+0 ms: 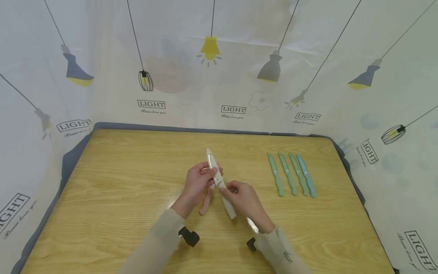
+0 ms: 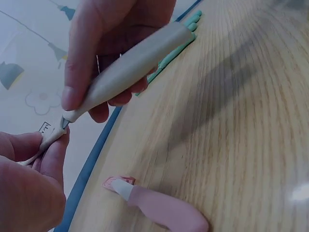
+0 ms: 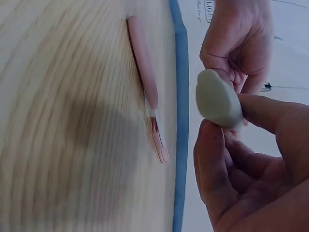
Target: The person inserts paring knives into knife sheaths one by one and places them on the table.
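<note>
A knife with an off-white handle (image 1: 228, 205) is held between both hands above the table. My left hand (image 1: 196, 182) pinches its pale blade part, whose tip points away from me. The right hand (image 1: 245, 198) grips the handle, thumb along its side in the left wrist view. A short glint of metal shows at the neck (image 2: 65, 122) between the two hands; whether a cover lies over the blade I cannot tell. Beneath them lies a pink-handled knife (image 2: 166, 208) on the table, a pink slotted piece (image 3: 161, 147) at its blade end.
To the right, several knives lie side by side: green ones (image 1: 288, 175) and a blue one (image 1: 307, 177) at the end of the row. The wooden table (image 1: 130, 171) is bounded by printed cloth walls (image 1: 191, 95) at the back and sides.
</note>
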Action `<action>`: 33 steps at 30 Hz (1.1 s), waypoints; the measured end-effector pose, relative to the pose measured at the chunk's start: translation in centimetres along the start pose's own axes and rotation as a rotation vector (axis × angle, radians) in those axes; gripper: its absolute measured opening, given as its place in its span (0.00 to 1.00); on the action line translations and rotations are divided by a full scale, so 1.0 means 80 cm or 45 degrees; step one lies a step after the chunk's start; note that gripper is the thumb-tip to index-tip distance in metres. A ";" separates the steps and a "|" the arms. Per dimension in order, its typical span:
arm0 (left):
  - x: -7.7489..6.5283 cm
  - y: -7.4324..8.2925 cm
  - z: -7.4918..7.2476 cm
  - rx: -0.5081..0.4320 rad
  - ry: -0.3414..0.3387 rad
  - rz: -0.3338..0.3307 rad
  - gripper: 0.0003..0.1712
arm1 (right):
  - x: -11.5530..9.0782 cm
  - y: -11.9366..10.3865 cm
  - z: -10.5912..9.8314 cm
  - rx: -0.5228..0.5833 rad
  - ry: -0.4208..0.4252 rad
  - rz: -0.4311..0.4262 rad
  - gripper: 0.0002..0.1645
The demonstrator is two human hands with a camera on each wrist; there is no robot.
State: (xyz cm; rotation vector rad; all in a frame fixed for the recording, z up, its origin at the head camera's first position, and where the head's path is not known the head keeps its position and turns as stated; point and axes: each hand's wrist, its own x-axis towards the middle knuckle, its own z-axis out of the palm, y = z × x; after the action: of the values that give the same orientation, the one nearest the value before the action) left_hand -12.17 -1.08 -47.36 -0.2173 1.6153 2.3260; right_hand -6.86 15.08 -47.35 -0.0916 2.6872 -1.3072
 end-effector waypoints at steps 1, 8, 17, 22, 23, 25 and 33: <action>0.001 -0.001 0.001 0.005 0.003 -0.003 0.21 | 0.000 0.000 -0.001 -0.036 -0.003 0.006 0.20; 0.007 -0.010 0.010 0.075 0.005 -0.042 0.19 | -0.003 -0.002 -0.004 -0.261 0.054 0.001 0.16; 0.011 -0.011 -0.005 0.267 -0.044 0.089 0.19 | -0.004 0.021 -0.024 -0.397 0.126 0.043 0.17; 0.011 -0.003 -0.024 0.363 0.026 0.106 0.19 | 0.000 0.037 -0.048 -0.402 0.146 0.113 0.18; 0.011 -0.001 -0.027 0.377 0.032 0.106 0.20 | 0.001 0.040 -0.053 -0.409 0.153 0.126 0.18; 0.011 0.002 -0.034 0.413 0.046 0.100 0.20 | 0.003 0.047 -0.060 -0.417 0.161 0.153 0.18; 0.008 0.009 -0.055 0.510 0.057 0.081 0.20 | 0.012 0.068 -0.080 -0.475 0.144 0.245 0.21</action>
State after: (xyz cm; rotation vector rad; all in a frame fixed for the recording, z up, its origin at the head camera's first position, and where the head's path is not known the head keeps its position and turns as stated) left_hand -13.21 -5.35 -48.49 -0.1291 2.0917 1.9946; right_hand -8.79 23.28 -47.88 0.2008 2.9153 -0.7700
